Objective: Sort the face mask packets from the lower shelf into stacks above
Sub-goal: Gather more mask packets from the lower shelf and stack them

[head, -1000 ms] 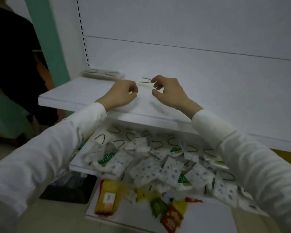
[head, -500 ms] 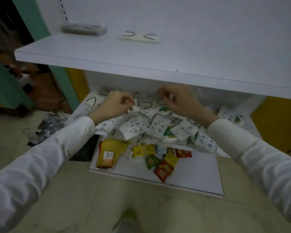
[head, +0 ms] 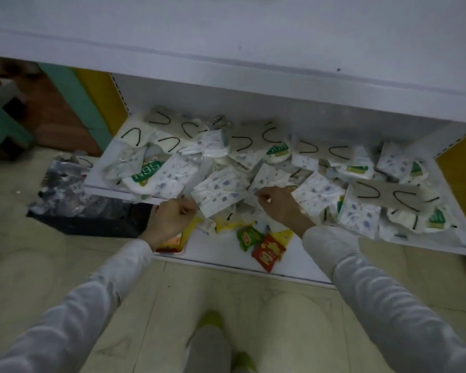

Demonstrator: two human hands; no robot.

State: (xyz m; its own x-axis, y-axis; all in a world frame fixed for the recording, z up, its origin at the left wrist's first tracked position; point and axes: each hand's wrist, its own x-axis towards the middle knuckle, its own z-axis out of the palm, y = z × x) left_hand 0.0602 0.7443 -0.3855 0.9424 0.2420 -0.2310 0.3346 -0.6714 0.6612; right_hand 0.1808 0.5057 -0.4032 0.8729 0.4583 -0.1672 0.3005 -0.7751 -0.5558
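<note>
While left grip (head: 170, 222) and right grip (head: 279, 208) pinch opposite ends of blue-dotted packet (head: 221, 192), centre frame, at lower shelf (head: 105, 189) front edge: overlapping neighbours may drag off onto snack sachets (head: 264, 249) below; slick film may slip; upper shelf (head: 226, 63) lip may catch lift.

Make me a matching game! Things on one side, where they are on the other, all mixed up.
Things:
1. N95 packet
2. red snack packet
3. dark crate
4. blue-dotted packet

Places:
A. on the floor, left of the shelves
B. between the left hand and right hand
C. left end of the lower shelf
D. on the bottom board, below the lower shelf

Pairs: 1-C, 2-D, 3-A, 4-B
</note>
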